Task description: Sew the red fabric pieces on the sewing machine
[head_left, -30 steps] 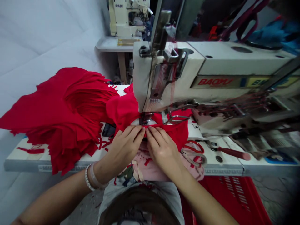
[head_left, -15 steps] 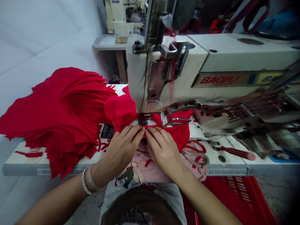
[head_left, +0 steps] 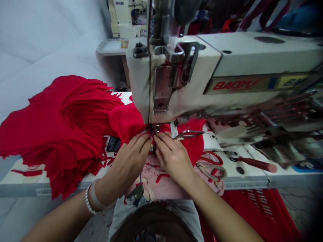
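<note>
Red fabric (head_left: 193,144) lies under the presser foot (head_left: 154,129) of a white sewing machine (head_left: 141,80). At its near edge, my left hand (head_left: 133,153) has its fingers closed on the cloth just left of the foot. My right hand (head_left: 174,154) grips the same edge on the other side, its fingertips almost meeting the left ones. Both sets of fingertips are close to the needles, and the cloth between them is partly hidden. Red threads run down the machine head.
A thick stack of cut red fabric (head_left: 75,117) covers the table's left side, beside a dark phone (head_left: 113,144). Scissors (head_left: 212,163) and a red-handled screwdriver (head_left: 257,164) lie at right. Pink cloth (head_left: 161,188) with scraps hangs over the front edge; a red basket (head_left: 254,211) stands below.
The view has shifted slightly, moving the machine head left in the picture. My hands keep hold of the red fabric by the foot, and a metal part near the fingertips now shows more.
</note>
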A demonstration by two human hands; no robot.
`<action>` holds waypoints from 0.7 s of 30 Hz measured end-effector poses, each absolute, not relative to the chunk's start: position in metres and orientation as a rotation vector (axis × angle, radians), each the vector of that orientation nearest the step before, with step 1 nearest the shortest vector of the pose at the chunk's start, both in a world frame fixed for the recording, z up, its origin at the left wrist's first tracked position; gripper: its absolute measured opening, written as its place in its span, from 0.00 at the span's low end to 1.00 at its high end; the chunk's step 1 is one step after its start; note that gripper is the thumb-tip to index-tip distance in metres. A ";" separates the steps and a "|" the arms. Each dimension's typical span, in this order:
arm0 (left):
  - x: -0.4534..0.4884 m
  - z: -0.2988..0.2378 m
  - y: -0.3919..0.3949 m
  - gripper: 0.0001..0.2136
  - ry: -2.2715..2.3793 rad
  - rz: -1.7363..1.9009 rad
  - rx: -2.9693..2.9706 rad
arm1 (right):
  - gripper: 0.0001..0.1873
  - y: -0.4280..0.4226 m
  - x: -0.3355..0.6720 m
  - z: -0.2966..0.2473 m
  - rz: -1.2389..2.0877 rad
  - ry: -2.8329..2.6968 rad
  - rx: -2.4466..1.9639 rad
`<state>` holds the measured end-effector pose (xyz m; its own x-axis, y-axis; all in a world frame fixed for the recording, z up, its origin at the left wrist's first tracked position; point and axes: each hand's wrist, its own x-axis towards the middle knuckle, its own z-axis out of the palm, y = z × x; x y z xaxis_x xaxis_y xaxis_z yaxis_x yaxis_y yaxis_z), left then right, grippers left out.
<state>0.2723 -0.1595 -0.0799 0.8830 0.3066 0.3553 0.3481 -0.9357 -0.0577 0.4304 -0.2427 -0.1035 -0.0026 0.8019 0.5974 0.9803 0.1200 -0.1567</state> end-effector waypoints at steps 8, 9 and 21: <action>0.274 -0.080 -0.150 0.16 -0.443 -0.638 -2.970 | 0.15 -0.240 0.432 -0.099 -0.235 -1.763 -1.679; 0.276 -0.079 -0.149 0.15 -0.440 -0.641 -2.968 | 0.15 -0.239 0.431 -0.099 -0.253 -1.776 -1.685; 0.244 -0.101 -0.129 0.22 -1.418 -1.419 -2.980 | 0.11 -0.306 0.452 -0.120 -0.589 -1.360 -1.807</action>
<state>0.2441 -0.1288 -0.1008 0.4071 0.7944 0.4508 0.4502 -0.6039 0.6577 0.4523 -0.3058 -0.1199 0.3190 0.5803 0.7493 0.9435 -0.1195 -0.3091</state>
